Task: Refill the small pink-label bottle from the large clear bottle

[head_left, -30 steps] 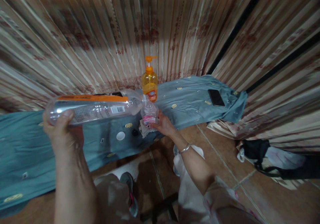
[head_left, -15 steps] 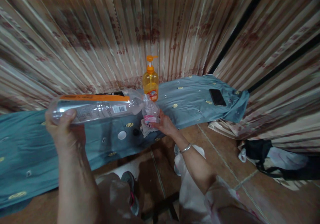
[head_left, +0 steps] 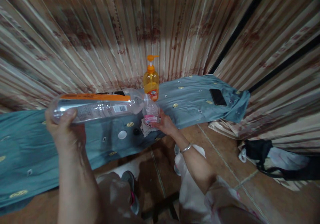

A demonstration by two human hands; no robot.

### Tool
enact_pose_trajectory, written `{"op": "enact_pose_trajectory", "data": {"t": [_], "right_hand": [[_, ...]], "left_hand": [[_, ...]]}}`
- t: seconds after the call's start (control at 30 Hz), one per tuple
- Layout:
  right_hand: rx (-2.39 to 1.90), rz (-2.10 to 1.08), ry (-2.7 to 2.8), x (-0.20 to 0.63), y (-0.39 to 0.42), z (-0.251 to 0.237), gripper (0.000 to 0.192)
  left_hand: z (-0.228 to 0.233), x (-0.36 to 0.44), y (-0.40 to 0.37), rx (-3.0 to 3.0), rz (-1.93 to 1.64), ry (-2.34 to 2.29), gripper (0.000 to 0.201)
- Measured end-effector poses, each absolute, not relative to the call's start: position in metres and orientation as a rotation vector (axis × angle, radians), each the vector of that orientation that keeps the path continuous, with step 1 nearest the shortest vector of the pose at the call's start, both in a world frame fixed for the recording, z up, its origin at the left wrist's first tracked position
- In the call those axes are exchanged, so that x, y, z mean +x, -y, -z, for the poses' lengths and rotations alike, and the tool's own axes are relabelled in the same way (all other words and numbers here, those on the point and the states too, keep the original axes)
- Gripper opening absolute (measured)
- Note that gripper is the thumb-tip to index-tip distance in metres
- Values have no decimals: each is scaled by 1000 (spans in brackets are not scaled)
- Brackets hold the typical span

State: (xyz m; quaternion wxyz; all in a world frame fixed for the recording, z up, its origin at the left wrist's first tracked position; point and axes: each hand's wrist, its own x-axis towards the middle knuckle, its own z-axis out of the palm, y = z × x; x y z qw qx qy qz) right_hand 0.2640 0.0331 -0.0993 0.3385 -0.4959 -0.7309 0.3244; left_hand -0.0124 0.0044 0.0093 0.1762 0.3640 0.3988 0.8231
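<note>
Large bottle (head_left: pixel 100 105) shows an orange band and barcode; wording unreadable.

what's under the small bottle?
The small bottle, held by the right hand, stands on a crumpled rag over the blue cloth; beneath is covered.

No wording legible anywhere, large clear plastic bottle (head_left: pixel 97 106) carries an orange label band, fine print and a barcode too blurred to read, small bottle (head_left: pixel 150 112) at its mouth has a pink label, orange pump bottle (head_left: pixel 150 83) just behind has an unreadable logo
</note>
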Motion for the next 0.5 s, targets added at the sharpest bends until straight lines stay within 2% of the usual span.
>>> {"op": "enact_pose_trajectory", "data": {"t": [0.5], "right_hand": [[-1330,-867,1898,264,-33,99,61]], "left_hand": [[-9,-13,-4,1099,-2322,-1104,31]]}}
